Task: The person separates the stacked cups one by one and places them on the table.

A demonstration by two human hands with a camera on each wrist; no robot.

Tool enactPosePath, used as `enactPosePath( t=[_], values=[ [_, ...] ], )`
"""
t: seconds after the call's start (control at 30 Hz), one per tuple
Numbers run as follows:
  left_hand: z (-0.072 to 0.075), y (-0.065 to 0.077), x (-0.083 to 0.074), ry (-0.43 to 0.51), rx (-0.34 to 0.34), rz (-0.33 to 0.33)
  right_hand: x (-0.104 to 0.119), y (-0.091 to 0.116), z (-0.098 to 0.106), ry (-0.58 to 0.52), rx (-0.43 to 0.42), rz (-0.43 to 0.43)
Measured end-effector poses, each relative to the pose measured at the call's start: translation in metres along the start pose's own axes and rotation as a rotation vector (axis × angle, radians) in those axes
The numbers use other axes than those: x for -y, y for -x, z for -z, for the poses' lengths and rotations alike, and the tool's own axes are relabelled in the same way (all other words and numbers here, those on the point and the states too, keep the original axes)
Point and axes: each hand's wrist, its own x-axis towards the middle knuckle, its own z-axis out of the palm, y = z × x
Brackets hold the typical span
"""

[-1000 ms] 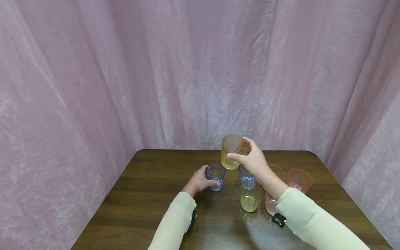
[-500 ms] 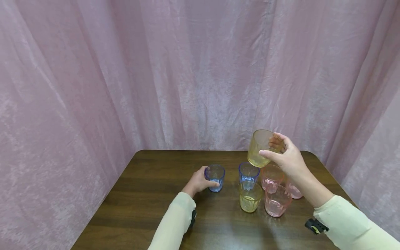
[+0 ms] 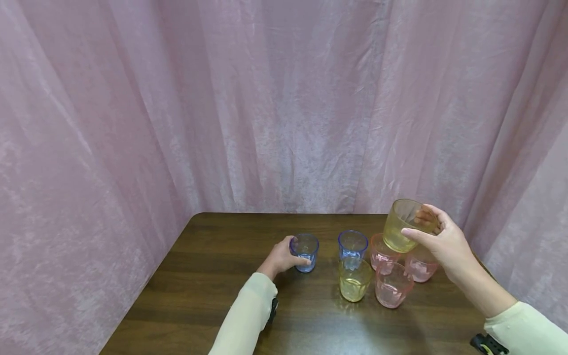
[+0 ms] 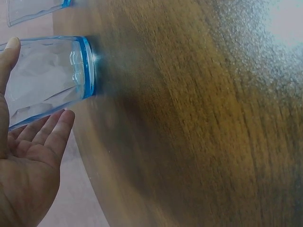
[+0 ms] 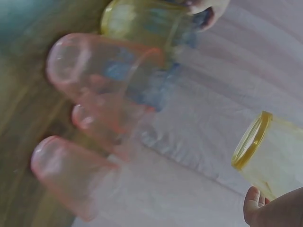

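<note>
My left hand (image 3: 280, 257) grips a clear blue cup (image 3: 309, 241) by its side, thumb in front. In the left wrist view, the thumb and fingers lie on opposite sides of this blue cup (image 4: 45, 71), which stands upright at the tabletop. Raised above the pink cups at the right, a clear yellow cup (image 3: 399, 229) is held slightly tilted in my right hand (image 3: 448, 244). The right wrist view shows that yellow cup (image 5: 279, 151) with the hand (image 5: 277, 208) partly cut off by the frame edge.
On the brown wooden table (image 3: 199, 276) stand a second blue cup (image 3: 353, 242), a second yellow cup (image 3: 355, 283) and three pink cups, one nearest the front (image 3: 394, 291). A pink curtain (image 3: 284, 108) hangs behind the table and at both sides.
My right hand has carried the yellow cup to the right, from above the blue cups to above the pink ones, rising a little and then lowering. The left hand stays on its blue cup.
</note>
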Motion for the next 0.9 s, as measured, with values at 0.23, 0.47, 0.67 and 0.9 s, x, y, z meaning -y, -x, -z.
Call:
enactPosePath(
  t=[0.23, 0.47, 0.67, 0.9],
  values=[
    [0.001, -0.001, 0.0, 0.003, -0.003, -0.004, -0.028, 0.009, 0.021, 0.043, -0.028, -0.026],
    [0.0, -0.002, 0.001, 0.005, 0.007, -0.002, -0.055, 0.023, 0.037, 0.102, 0.002, -0.048],
    [0.0, -0.002, 0.002, 0.009, 0.003, 0.0, -0.079, 0.035, 0.048, 0.165, 0.047, -0.108],
    [0.0, -0.002, 0.001, 0.003, 0.009, 0.008, -0.106, 0.049, 0.058, 0.2, 0.129, -0.188]
  ],
)
